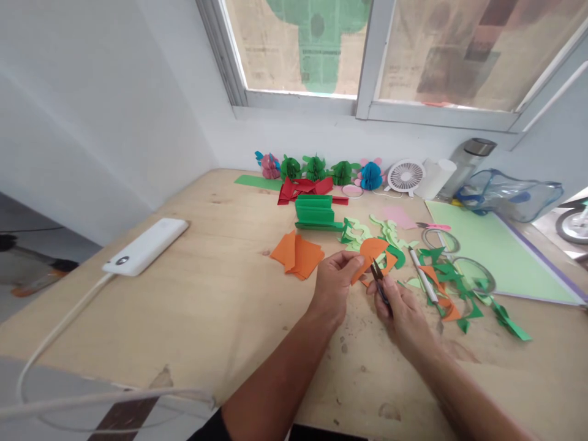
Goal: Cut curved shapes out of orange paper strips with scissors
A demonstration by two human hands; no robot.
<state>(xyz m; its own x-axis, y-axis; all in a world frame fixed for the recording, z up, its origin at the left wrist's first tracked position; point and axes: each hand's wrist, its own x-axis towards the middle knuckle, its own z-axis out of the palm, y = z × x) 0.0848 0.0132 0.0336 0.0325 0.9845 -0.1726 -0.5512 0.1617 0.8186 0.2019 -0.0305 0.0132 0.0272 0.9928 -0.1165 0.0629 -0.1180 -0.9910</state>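
My left hand (334, 283) pinches a piece of orange paper (373, 247) with a rounded upper edge. In my right hand (399, 304) is a small pair of dark scissors (378, 278), its blades up against the orange paper. Left of my left hand lies a small stack of orange paper (303, 256). Behind it stands folded green paper (315, 211). Pale green cut paper shapes (357, 233) lie just beyond the held piece. Green and orange scraps (452, 275) are scattered to the right of my right hand, with a white pen (423, 274) among them.
A white power bank (147, 246) with a cable lies at the left edge. Red folded paper (305, 190) and several paper honeycomb figures (316, 168) line the back, beside a white fan (406, 176) and a bottle (467, 168). Pale green sheets (519, 257) lie at the right.
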